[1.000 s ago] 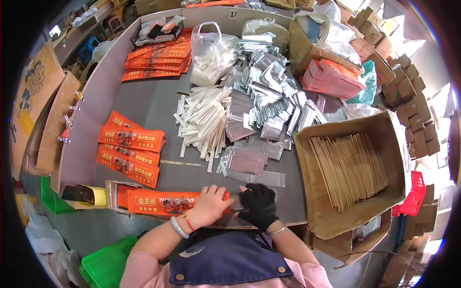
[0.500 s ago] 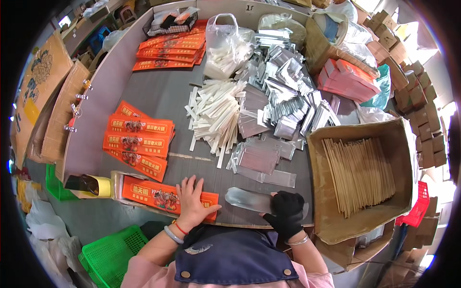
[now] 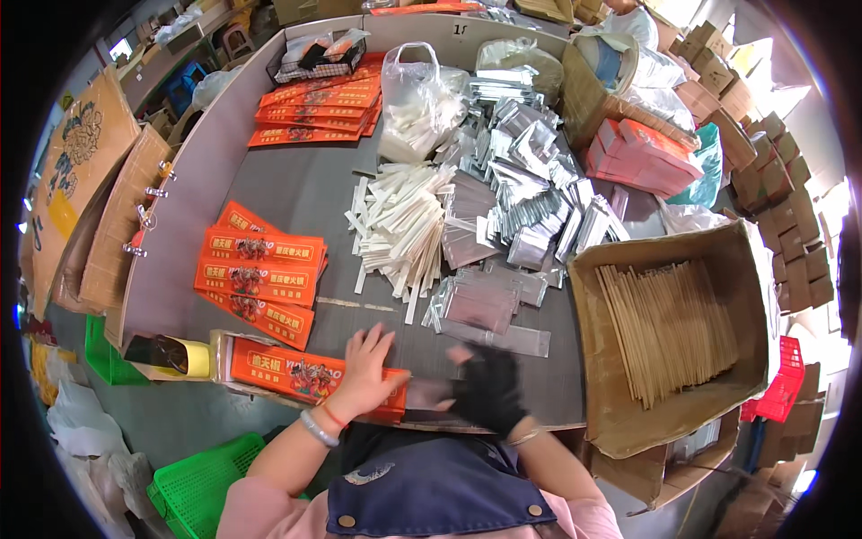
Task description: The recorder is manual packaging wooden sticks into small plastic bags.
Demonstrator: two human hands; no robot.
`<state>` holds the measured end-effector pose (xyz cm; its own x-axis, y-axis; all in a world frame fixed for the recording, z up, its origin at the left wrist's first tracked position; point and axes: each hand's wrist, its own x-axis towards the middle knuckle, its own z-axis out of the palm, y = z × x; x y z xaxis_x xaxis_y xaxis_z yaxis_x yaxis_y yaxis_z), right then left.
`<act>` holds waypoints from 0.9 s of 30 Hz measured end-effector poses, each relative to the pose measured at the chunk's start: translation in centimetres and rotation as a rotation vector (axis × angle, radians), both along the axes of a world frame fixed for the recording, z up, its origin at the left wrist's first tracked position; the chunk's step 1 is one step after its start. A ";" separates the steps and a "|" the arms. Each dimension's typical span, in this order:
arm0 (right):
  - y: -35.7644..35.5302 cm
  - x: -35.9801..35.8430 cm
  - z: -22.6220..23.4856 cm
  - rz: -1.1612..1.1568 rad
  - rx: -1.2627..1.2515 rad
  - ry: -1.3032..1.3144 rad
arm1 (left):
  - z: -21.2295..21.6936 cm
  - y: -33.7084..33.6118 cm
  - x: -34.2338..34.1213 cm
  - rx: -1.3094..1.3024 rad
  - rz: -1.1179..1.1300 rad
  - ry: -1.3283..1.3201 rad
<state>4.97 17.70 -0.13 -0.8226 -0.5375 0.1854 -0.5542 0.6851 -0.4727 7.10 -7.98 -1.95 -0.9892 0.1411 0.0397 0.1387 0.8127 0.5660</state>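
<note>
My bare left hand [image 3: 366, 373] lies with fingers spread on the right part of a red printed paper sleeve [image 3: 278, 366], which rests in a shallow tray [image 3: 218, 355] at the table's near edge. My right hand [image 3: 489, 388] wears a black fingerless glove and is smeared by motion just right of that sleeve. Between the two hands is a blurred silvery, see-through strip [image 3: 426, 392]; whether my right fingers grip it is unclear. Further left, several red sleeves [image 3: 260, 277] lie fanned out. Flat clear packets [image 3: 485, 301] lie beyond my right hand.
White paper-wrapped sticks [image 3: 400, 220] and silvery packets [image 3: 530, 202] are heaped mid-table. A cardboard box [image 3: 669, 409] of wooden chopsticks [image 3: 669, 332] stands at right. More red sleeves [image 3: 314, 108] are stacked at far left. A green basket [image 3: 202, 481] sits below the table.
My right hand has moved left toward the red sleeve, and the silvery strip has shifted left with it. My left hand has moved slightly, still on the sleeve.
</note>
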 end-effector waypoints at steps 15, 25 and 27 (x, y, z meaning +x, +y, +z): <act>25.8 -6.5 -3.0 -1.343 0.454 -0.015 | 0.5 -0.1 -5.4 0.038 0.160 0.119; 22.1 -3.1 -3.0 -1.119 0.358 0.402 | -0.1 8.4 -10.0 -0.009 -0.159 0.309; 21.0 -0.9 -1.5 -0.994 0.300 0.482 | -0.7 7.9 -10.2 -0.057 -0.193 0.292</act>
